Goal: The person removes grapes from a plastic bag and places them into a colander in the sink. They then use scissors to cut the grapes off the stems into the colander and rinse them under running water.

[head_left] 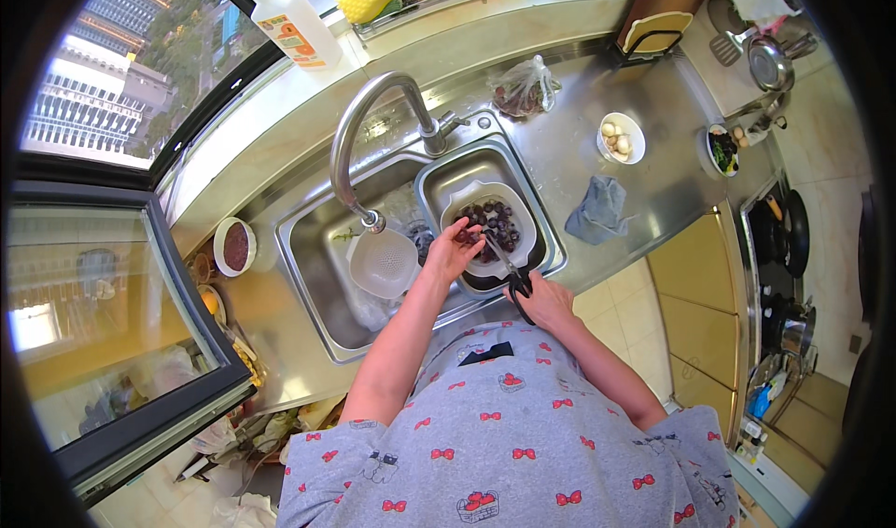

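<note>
Over the right sink basin, my left hand (452, 253) is closed at the fingertips around a dark grape, partly hidden by the fingers. My right hand (545, 302) grips a pair of scissors (517, 281) by the black handles, its blades pointing at the left fingertips. Beneath them, a white bowl (525, 216) stands in the right basin with many dark purple grapes (504, 222) in it. A white colander (381, 265) sits tilted in the left basin, close to my left forearm. Some dark grapes show between the colander and my left wrist, partly hidden.
A curved faucet (350, 145) arches over the left basin (313, 290). On the counter to the right lie a grey cloth (597, 211), a bowl of pale round items (621, 139) and a plastic bag (525, 89). A bowl of reddish grains (234, 247) stands left, near an open window (126, 323).
</note>
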The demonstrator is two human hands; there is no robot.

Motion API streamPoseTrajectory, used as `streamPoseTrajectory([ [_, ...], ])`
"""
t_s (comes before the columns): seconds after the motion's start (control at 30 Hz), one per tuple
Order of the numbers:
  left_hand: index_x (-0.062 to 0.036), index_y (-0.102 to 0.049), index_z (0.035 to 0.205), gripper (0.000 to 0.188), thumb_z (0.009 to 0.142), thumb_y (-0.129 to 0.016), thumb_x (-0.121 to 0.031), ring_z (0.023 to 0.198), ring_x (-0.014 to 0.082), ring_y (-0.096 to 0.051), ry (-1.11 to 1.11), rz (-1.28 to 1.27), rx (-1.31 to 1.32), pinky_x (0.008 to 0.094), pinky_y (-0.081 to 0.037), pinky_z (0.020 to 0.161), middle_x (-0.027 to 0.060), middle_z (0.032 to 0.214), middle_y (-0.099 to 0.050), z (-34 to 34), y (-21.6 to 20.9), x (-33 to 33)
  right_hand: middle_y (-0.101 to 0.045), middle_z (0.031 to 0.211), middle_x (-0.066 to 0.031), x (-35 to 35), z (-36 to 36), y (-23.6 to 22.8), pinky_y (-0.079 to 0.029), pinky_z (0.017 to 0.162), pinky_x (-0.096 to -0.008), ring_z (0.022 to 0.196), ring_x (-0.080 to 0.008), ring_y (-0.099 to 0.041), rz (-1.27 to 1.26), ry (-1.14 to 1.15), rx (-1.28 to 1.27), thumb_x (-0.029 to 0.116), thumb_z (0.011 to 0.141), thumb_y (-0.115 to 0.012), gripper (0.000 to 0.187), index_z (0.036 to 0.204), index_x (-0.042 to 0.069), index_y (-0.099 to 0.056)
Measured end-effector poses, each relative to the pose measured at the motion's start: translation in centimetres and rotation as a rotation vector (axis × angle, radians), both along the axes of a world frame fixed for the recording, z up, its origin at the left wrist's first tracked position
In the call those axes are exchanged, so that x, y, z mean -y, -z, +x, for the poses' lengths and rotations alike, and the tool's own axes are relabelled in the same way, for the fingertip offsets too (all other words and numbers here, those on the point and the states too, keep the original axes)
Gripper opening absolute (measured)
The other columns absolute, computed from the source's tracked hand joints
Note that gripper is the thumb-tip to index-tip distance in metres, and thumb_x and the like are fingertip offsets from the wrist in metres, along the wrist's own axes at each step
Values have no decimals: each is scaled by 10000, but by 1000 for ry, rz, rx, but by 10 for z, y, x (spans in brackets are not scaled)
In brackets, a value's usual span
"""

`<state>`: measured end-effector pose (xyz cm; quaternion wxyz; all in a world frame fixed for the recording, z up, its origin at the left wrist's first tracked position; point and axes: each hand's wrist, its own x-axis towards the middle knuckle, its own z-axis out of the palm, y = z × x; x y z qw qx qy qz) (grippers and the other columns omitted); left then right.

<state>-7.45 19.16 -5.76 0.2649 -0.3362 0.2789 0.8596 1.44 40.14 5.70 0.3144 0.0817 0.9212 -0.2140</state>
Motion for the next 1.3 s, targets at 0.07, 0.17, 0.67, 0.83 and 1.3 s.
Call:
streamPoseTrajectory([
  [0.07,-52,-513,1319,378,986,-536,-228,1026,339,-632,-8,6,17,459,-528,944,204,1135,-640,0,1,-1,-705,811,-182,0,-1,2,-513,752,-491,815,-377,-696,-3,-23,-21,680,808,-600,654,974,48,-610],
  [0.17,-57,-522,1307,370,982,-547,-233,1030,335,-631,1,12,27,455,-526,940,199,1137,-641,-1,-1,-3,-702,791,-187,2,-3,10,-520,730,-488,788,-373,-699,32,-55,-82,650,803,-626,638,983,38,-613],
  [0.67,-66,-595,1199,262,992,-501,-197,1104,296,-596,-342,9,24,451,-492,986,147,1122,-628,11,-7,59,-691,744,-217,64,-54,17,-532,667,-503,708,-388,-691,-21,-347,-281,484,805,-689,495,915,7,-613],
  [0.83,-61,-604,1155,253,992,-473,-204,1112,335,-590,-505,-55,74,482,-506,975,174,1148,-614,12,5,97,-702,771,-199,99,-82,20,-543,689,-466,733,-367,-697,-38,-508,-370,472,781,-720,448,854,31,-693],
  [1.3,-129,-469,1287,383,929,-604,-133,915,258,-677,43,-241,-77,409,-571,813,122,1091,-678,16,-18,41,-684,788,-175,12,-97,44,-489,684,-461,816,-367,-670,-29,85,-232,709,833,-560,674,789,43,-658],
])
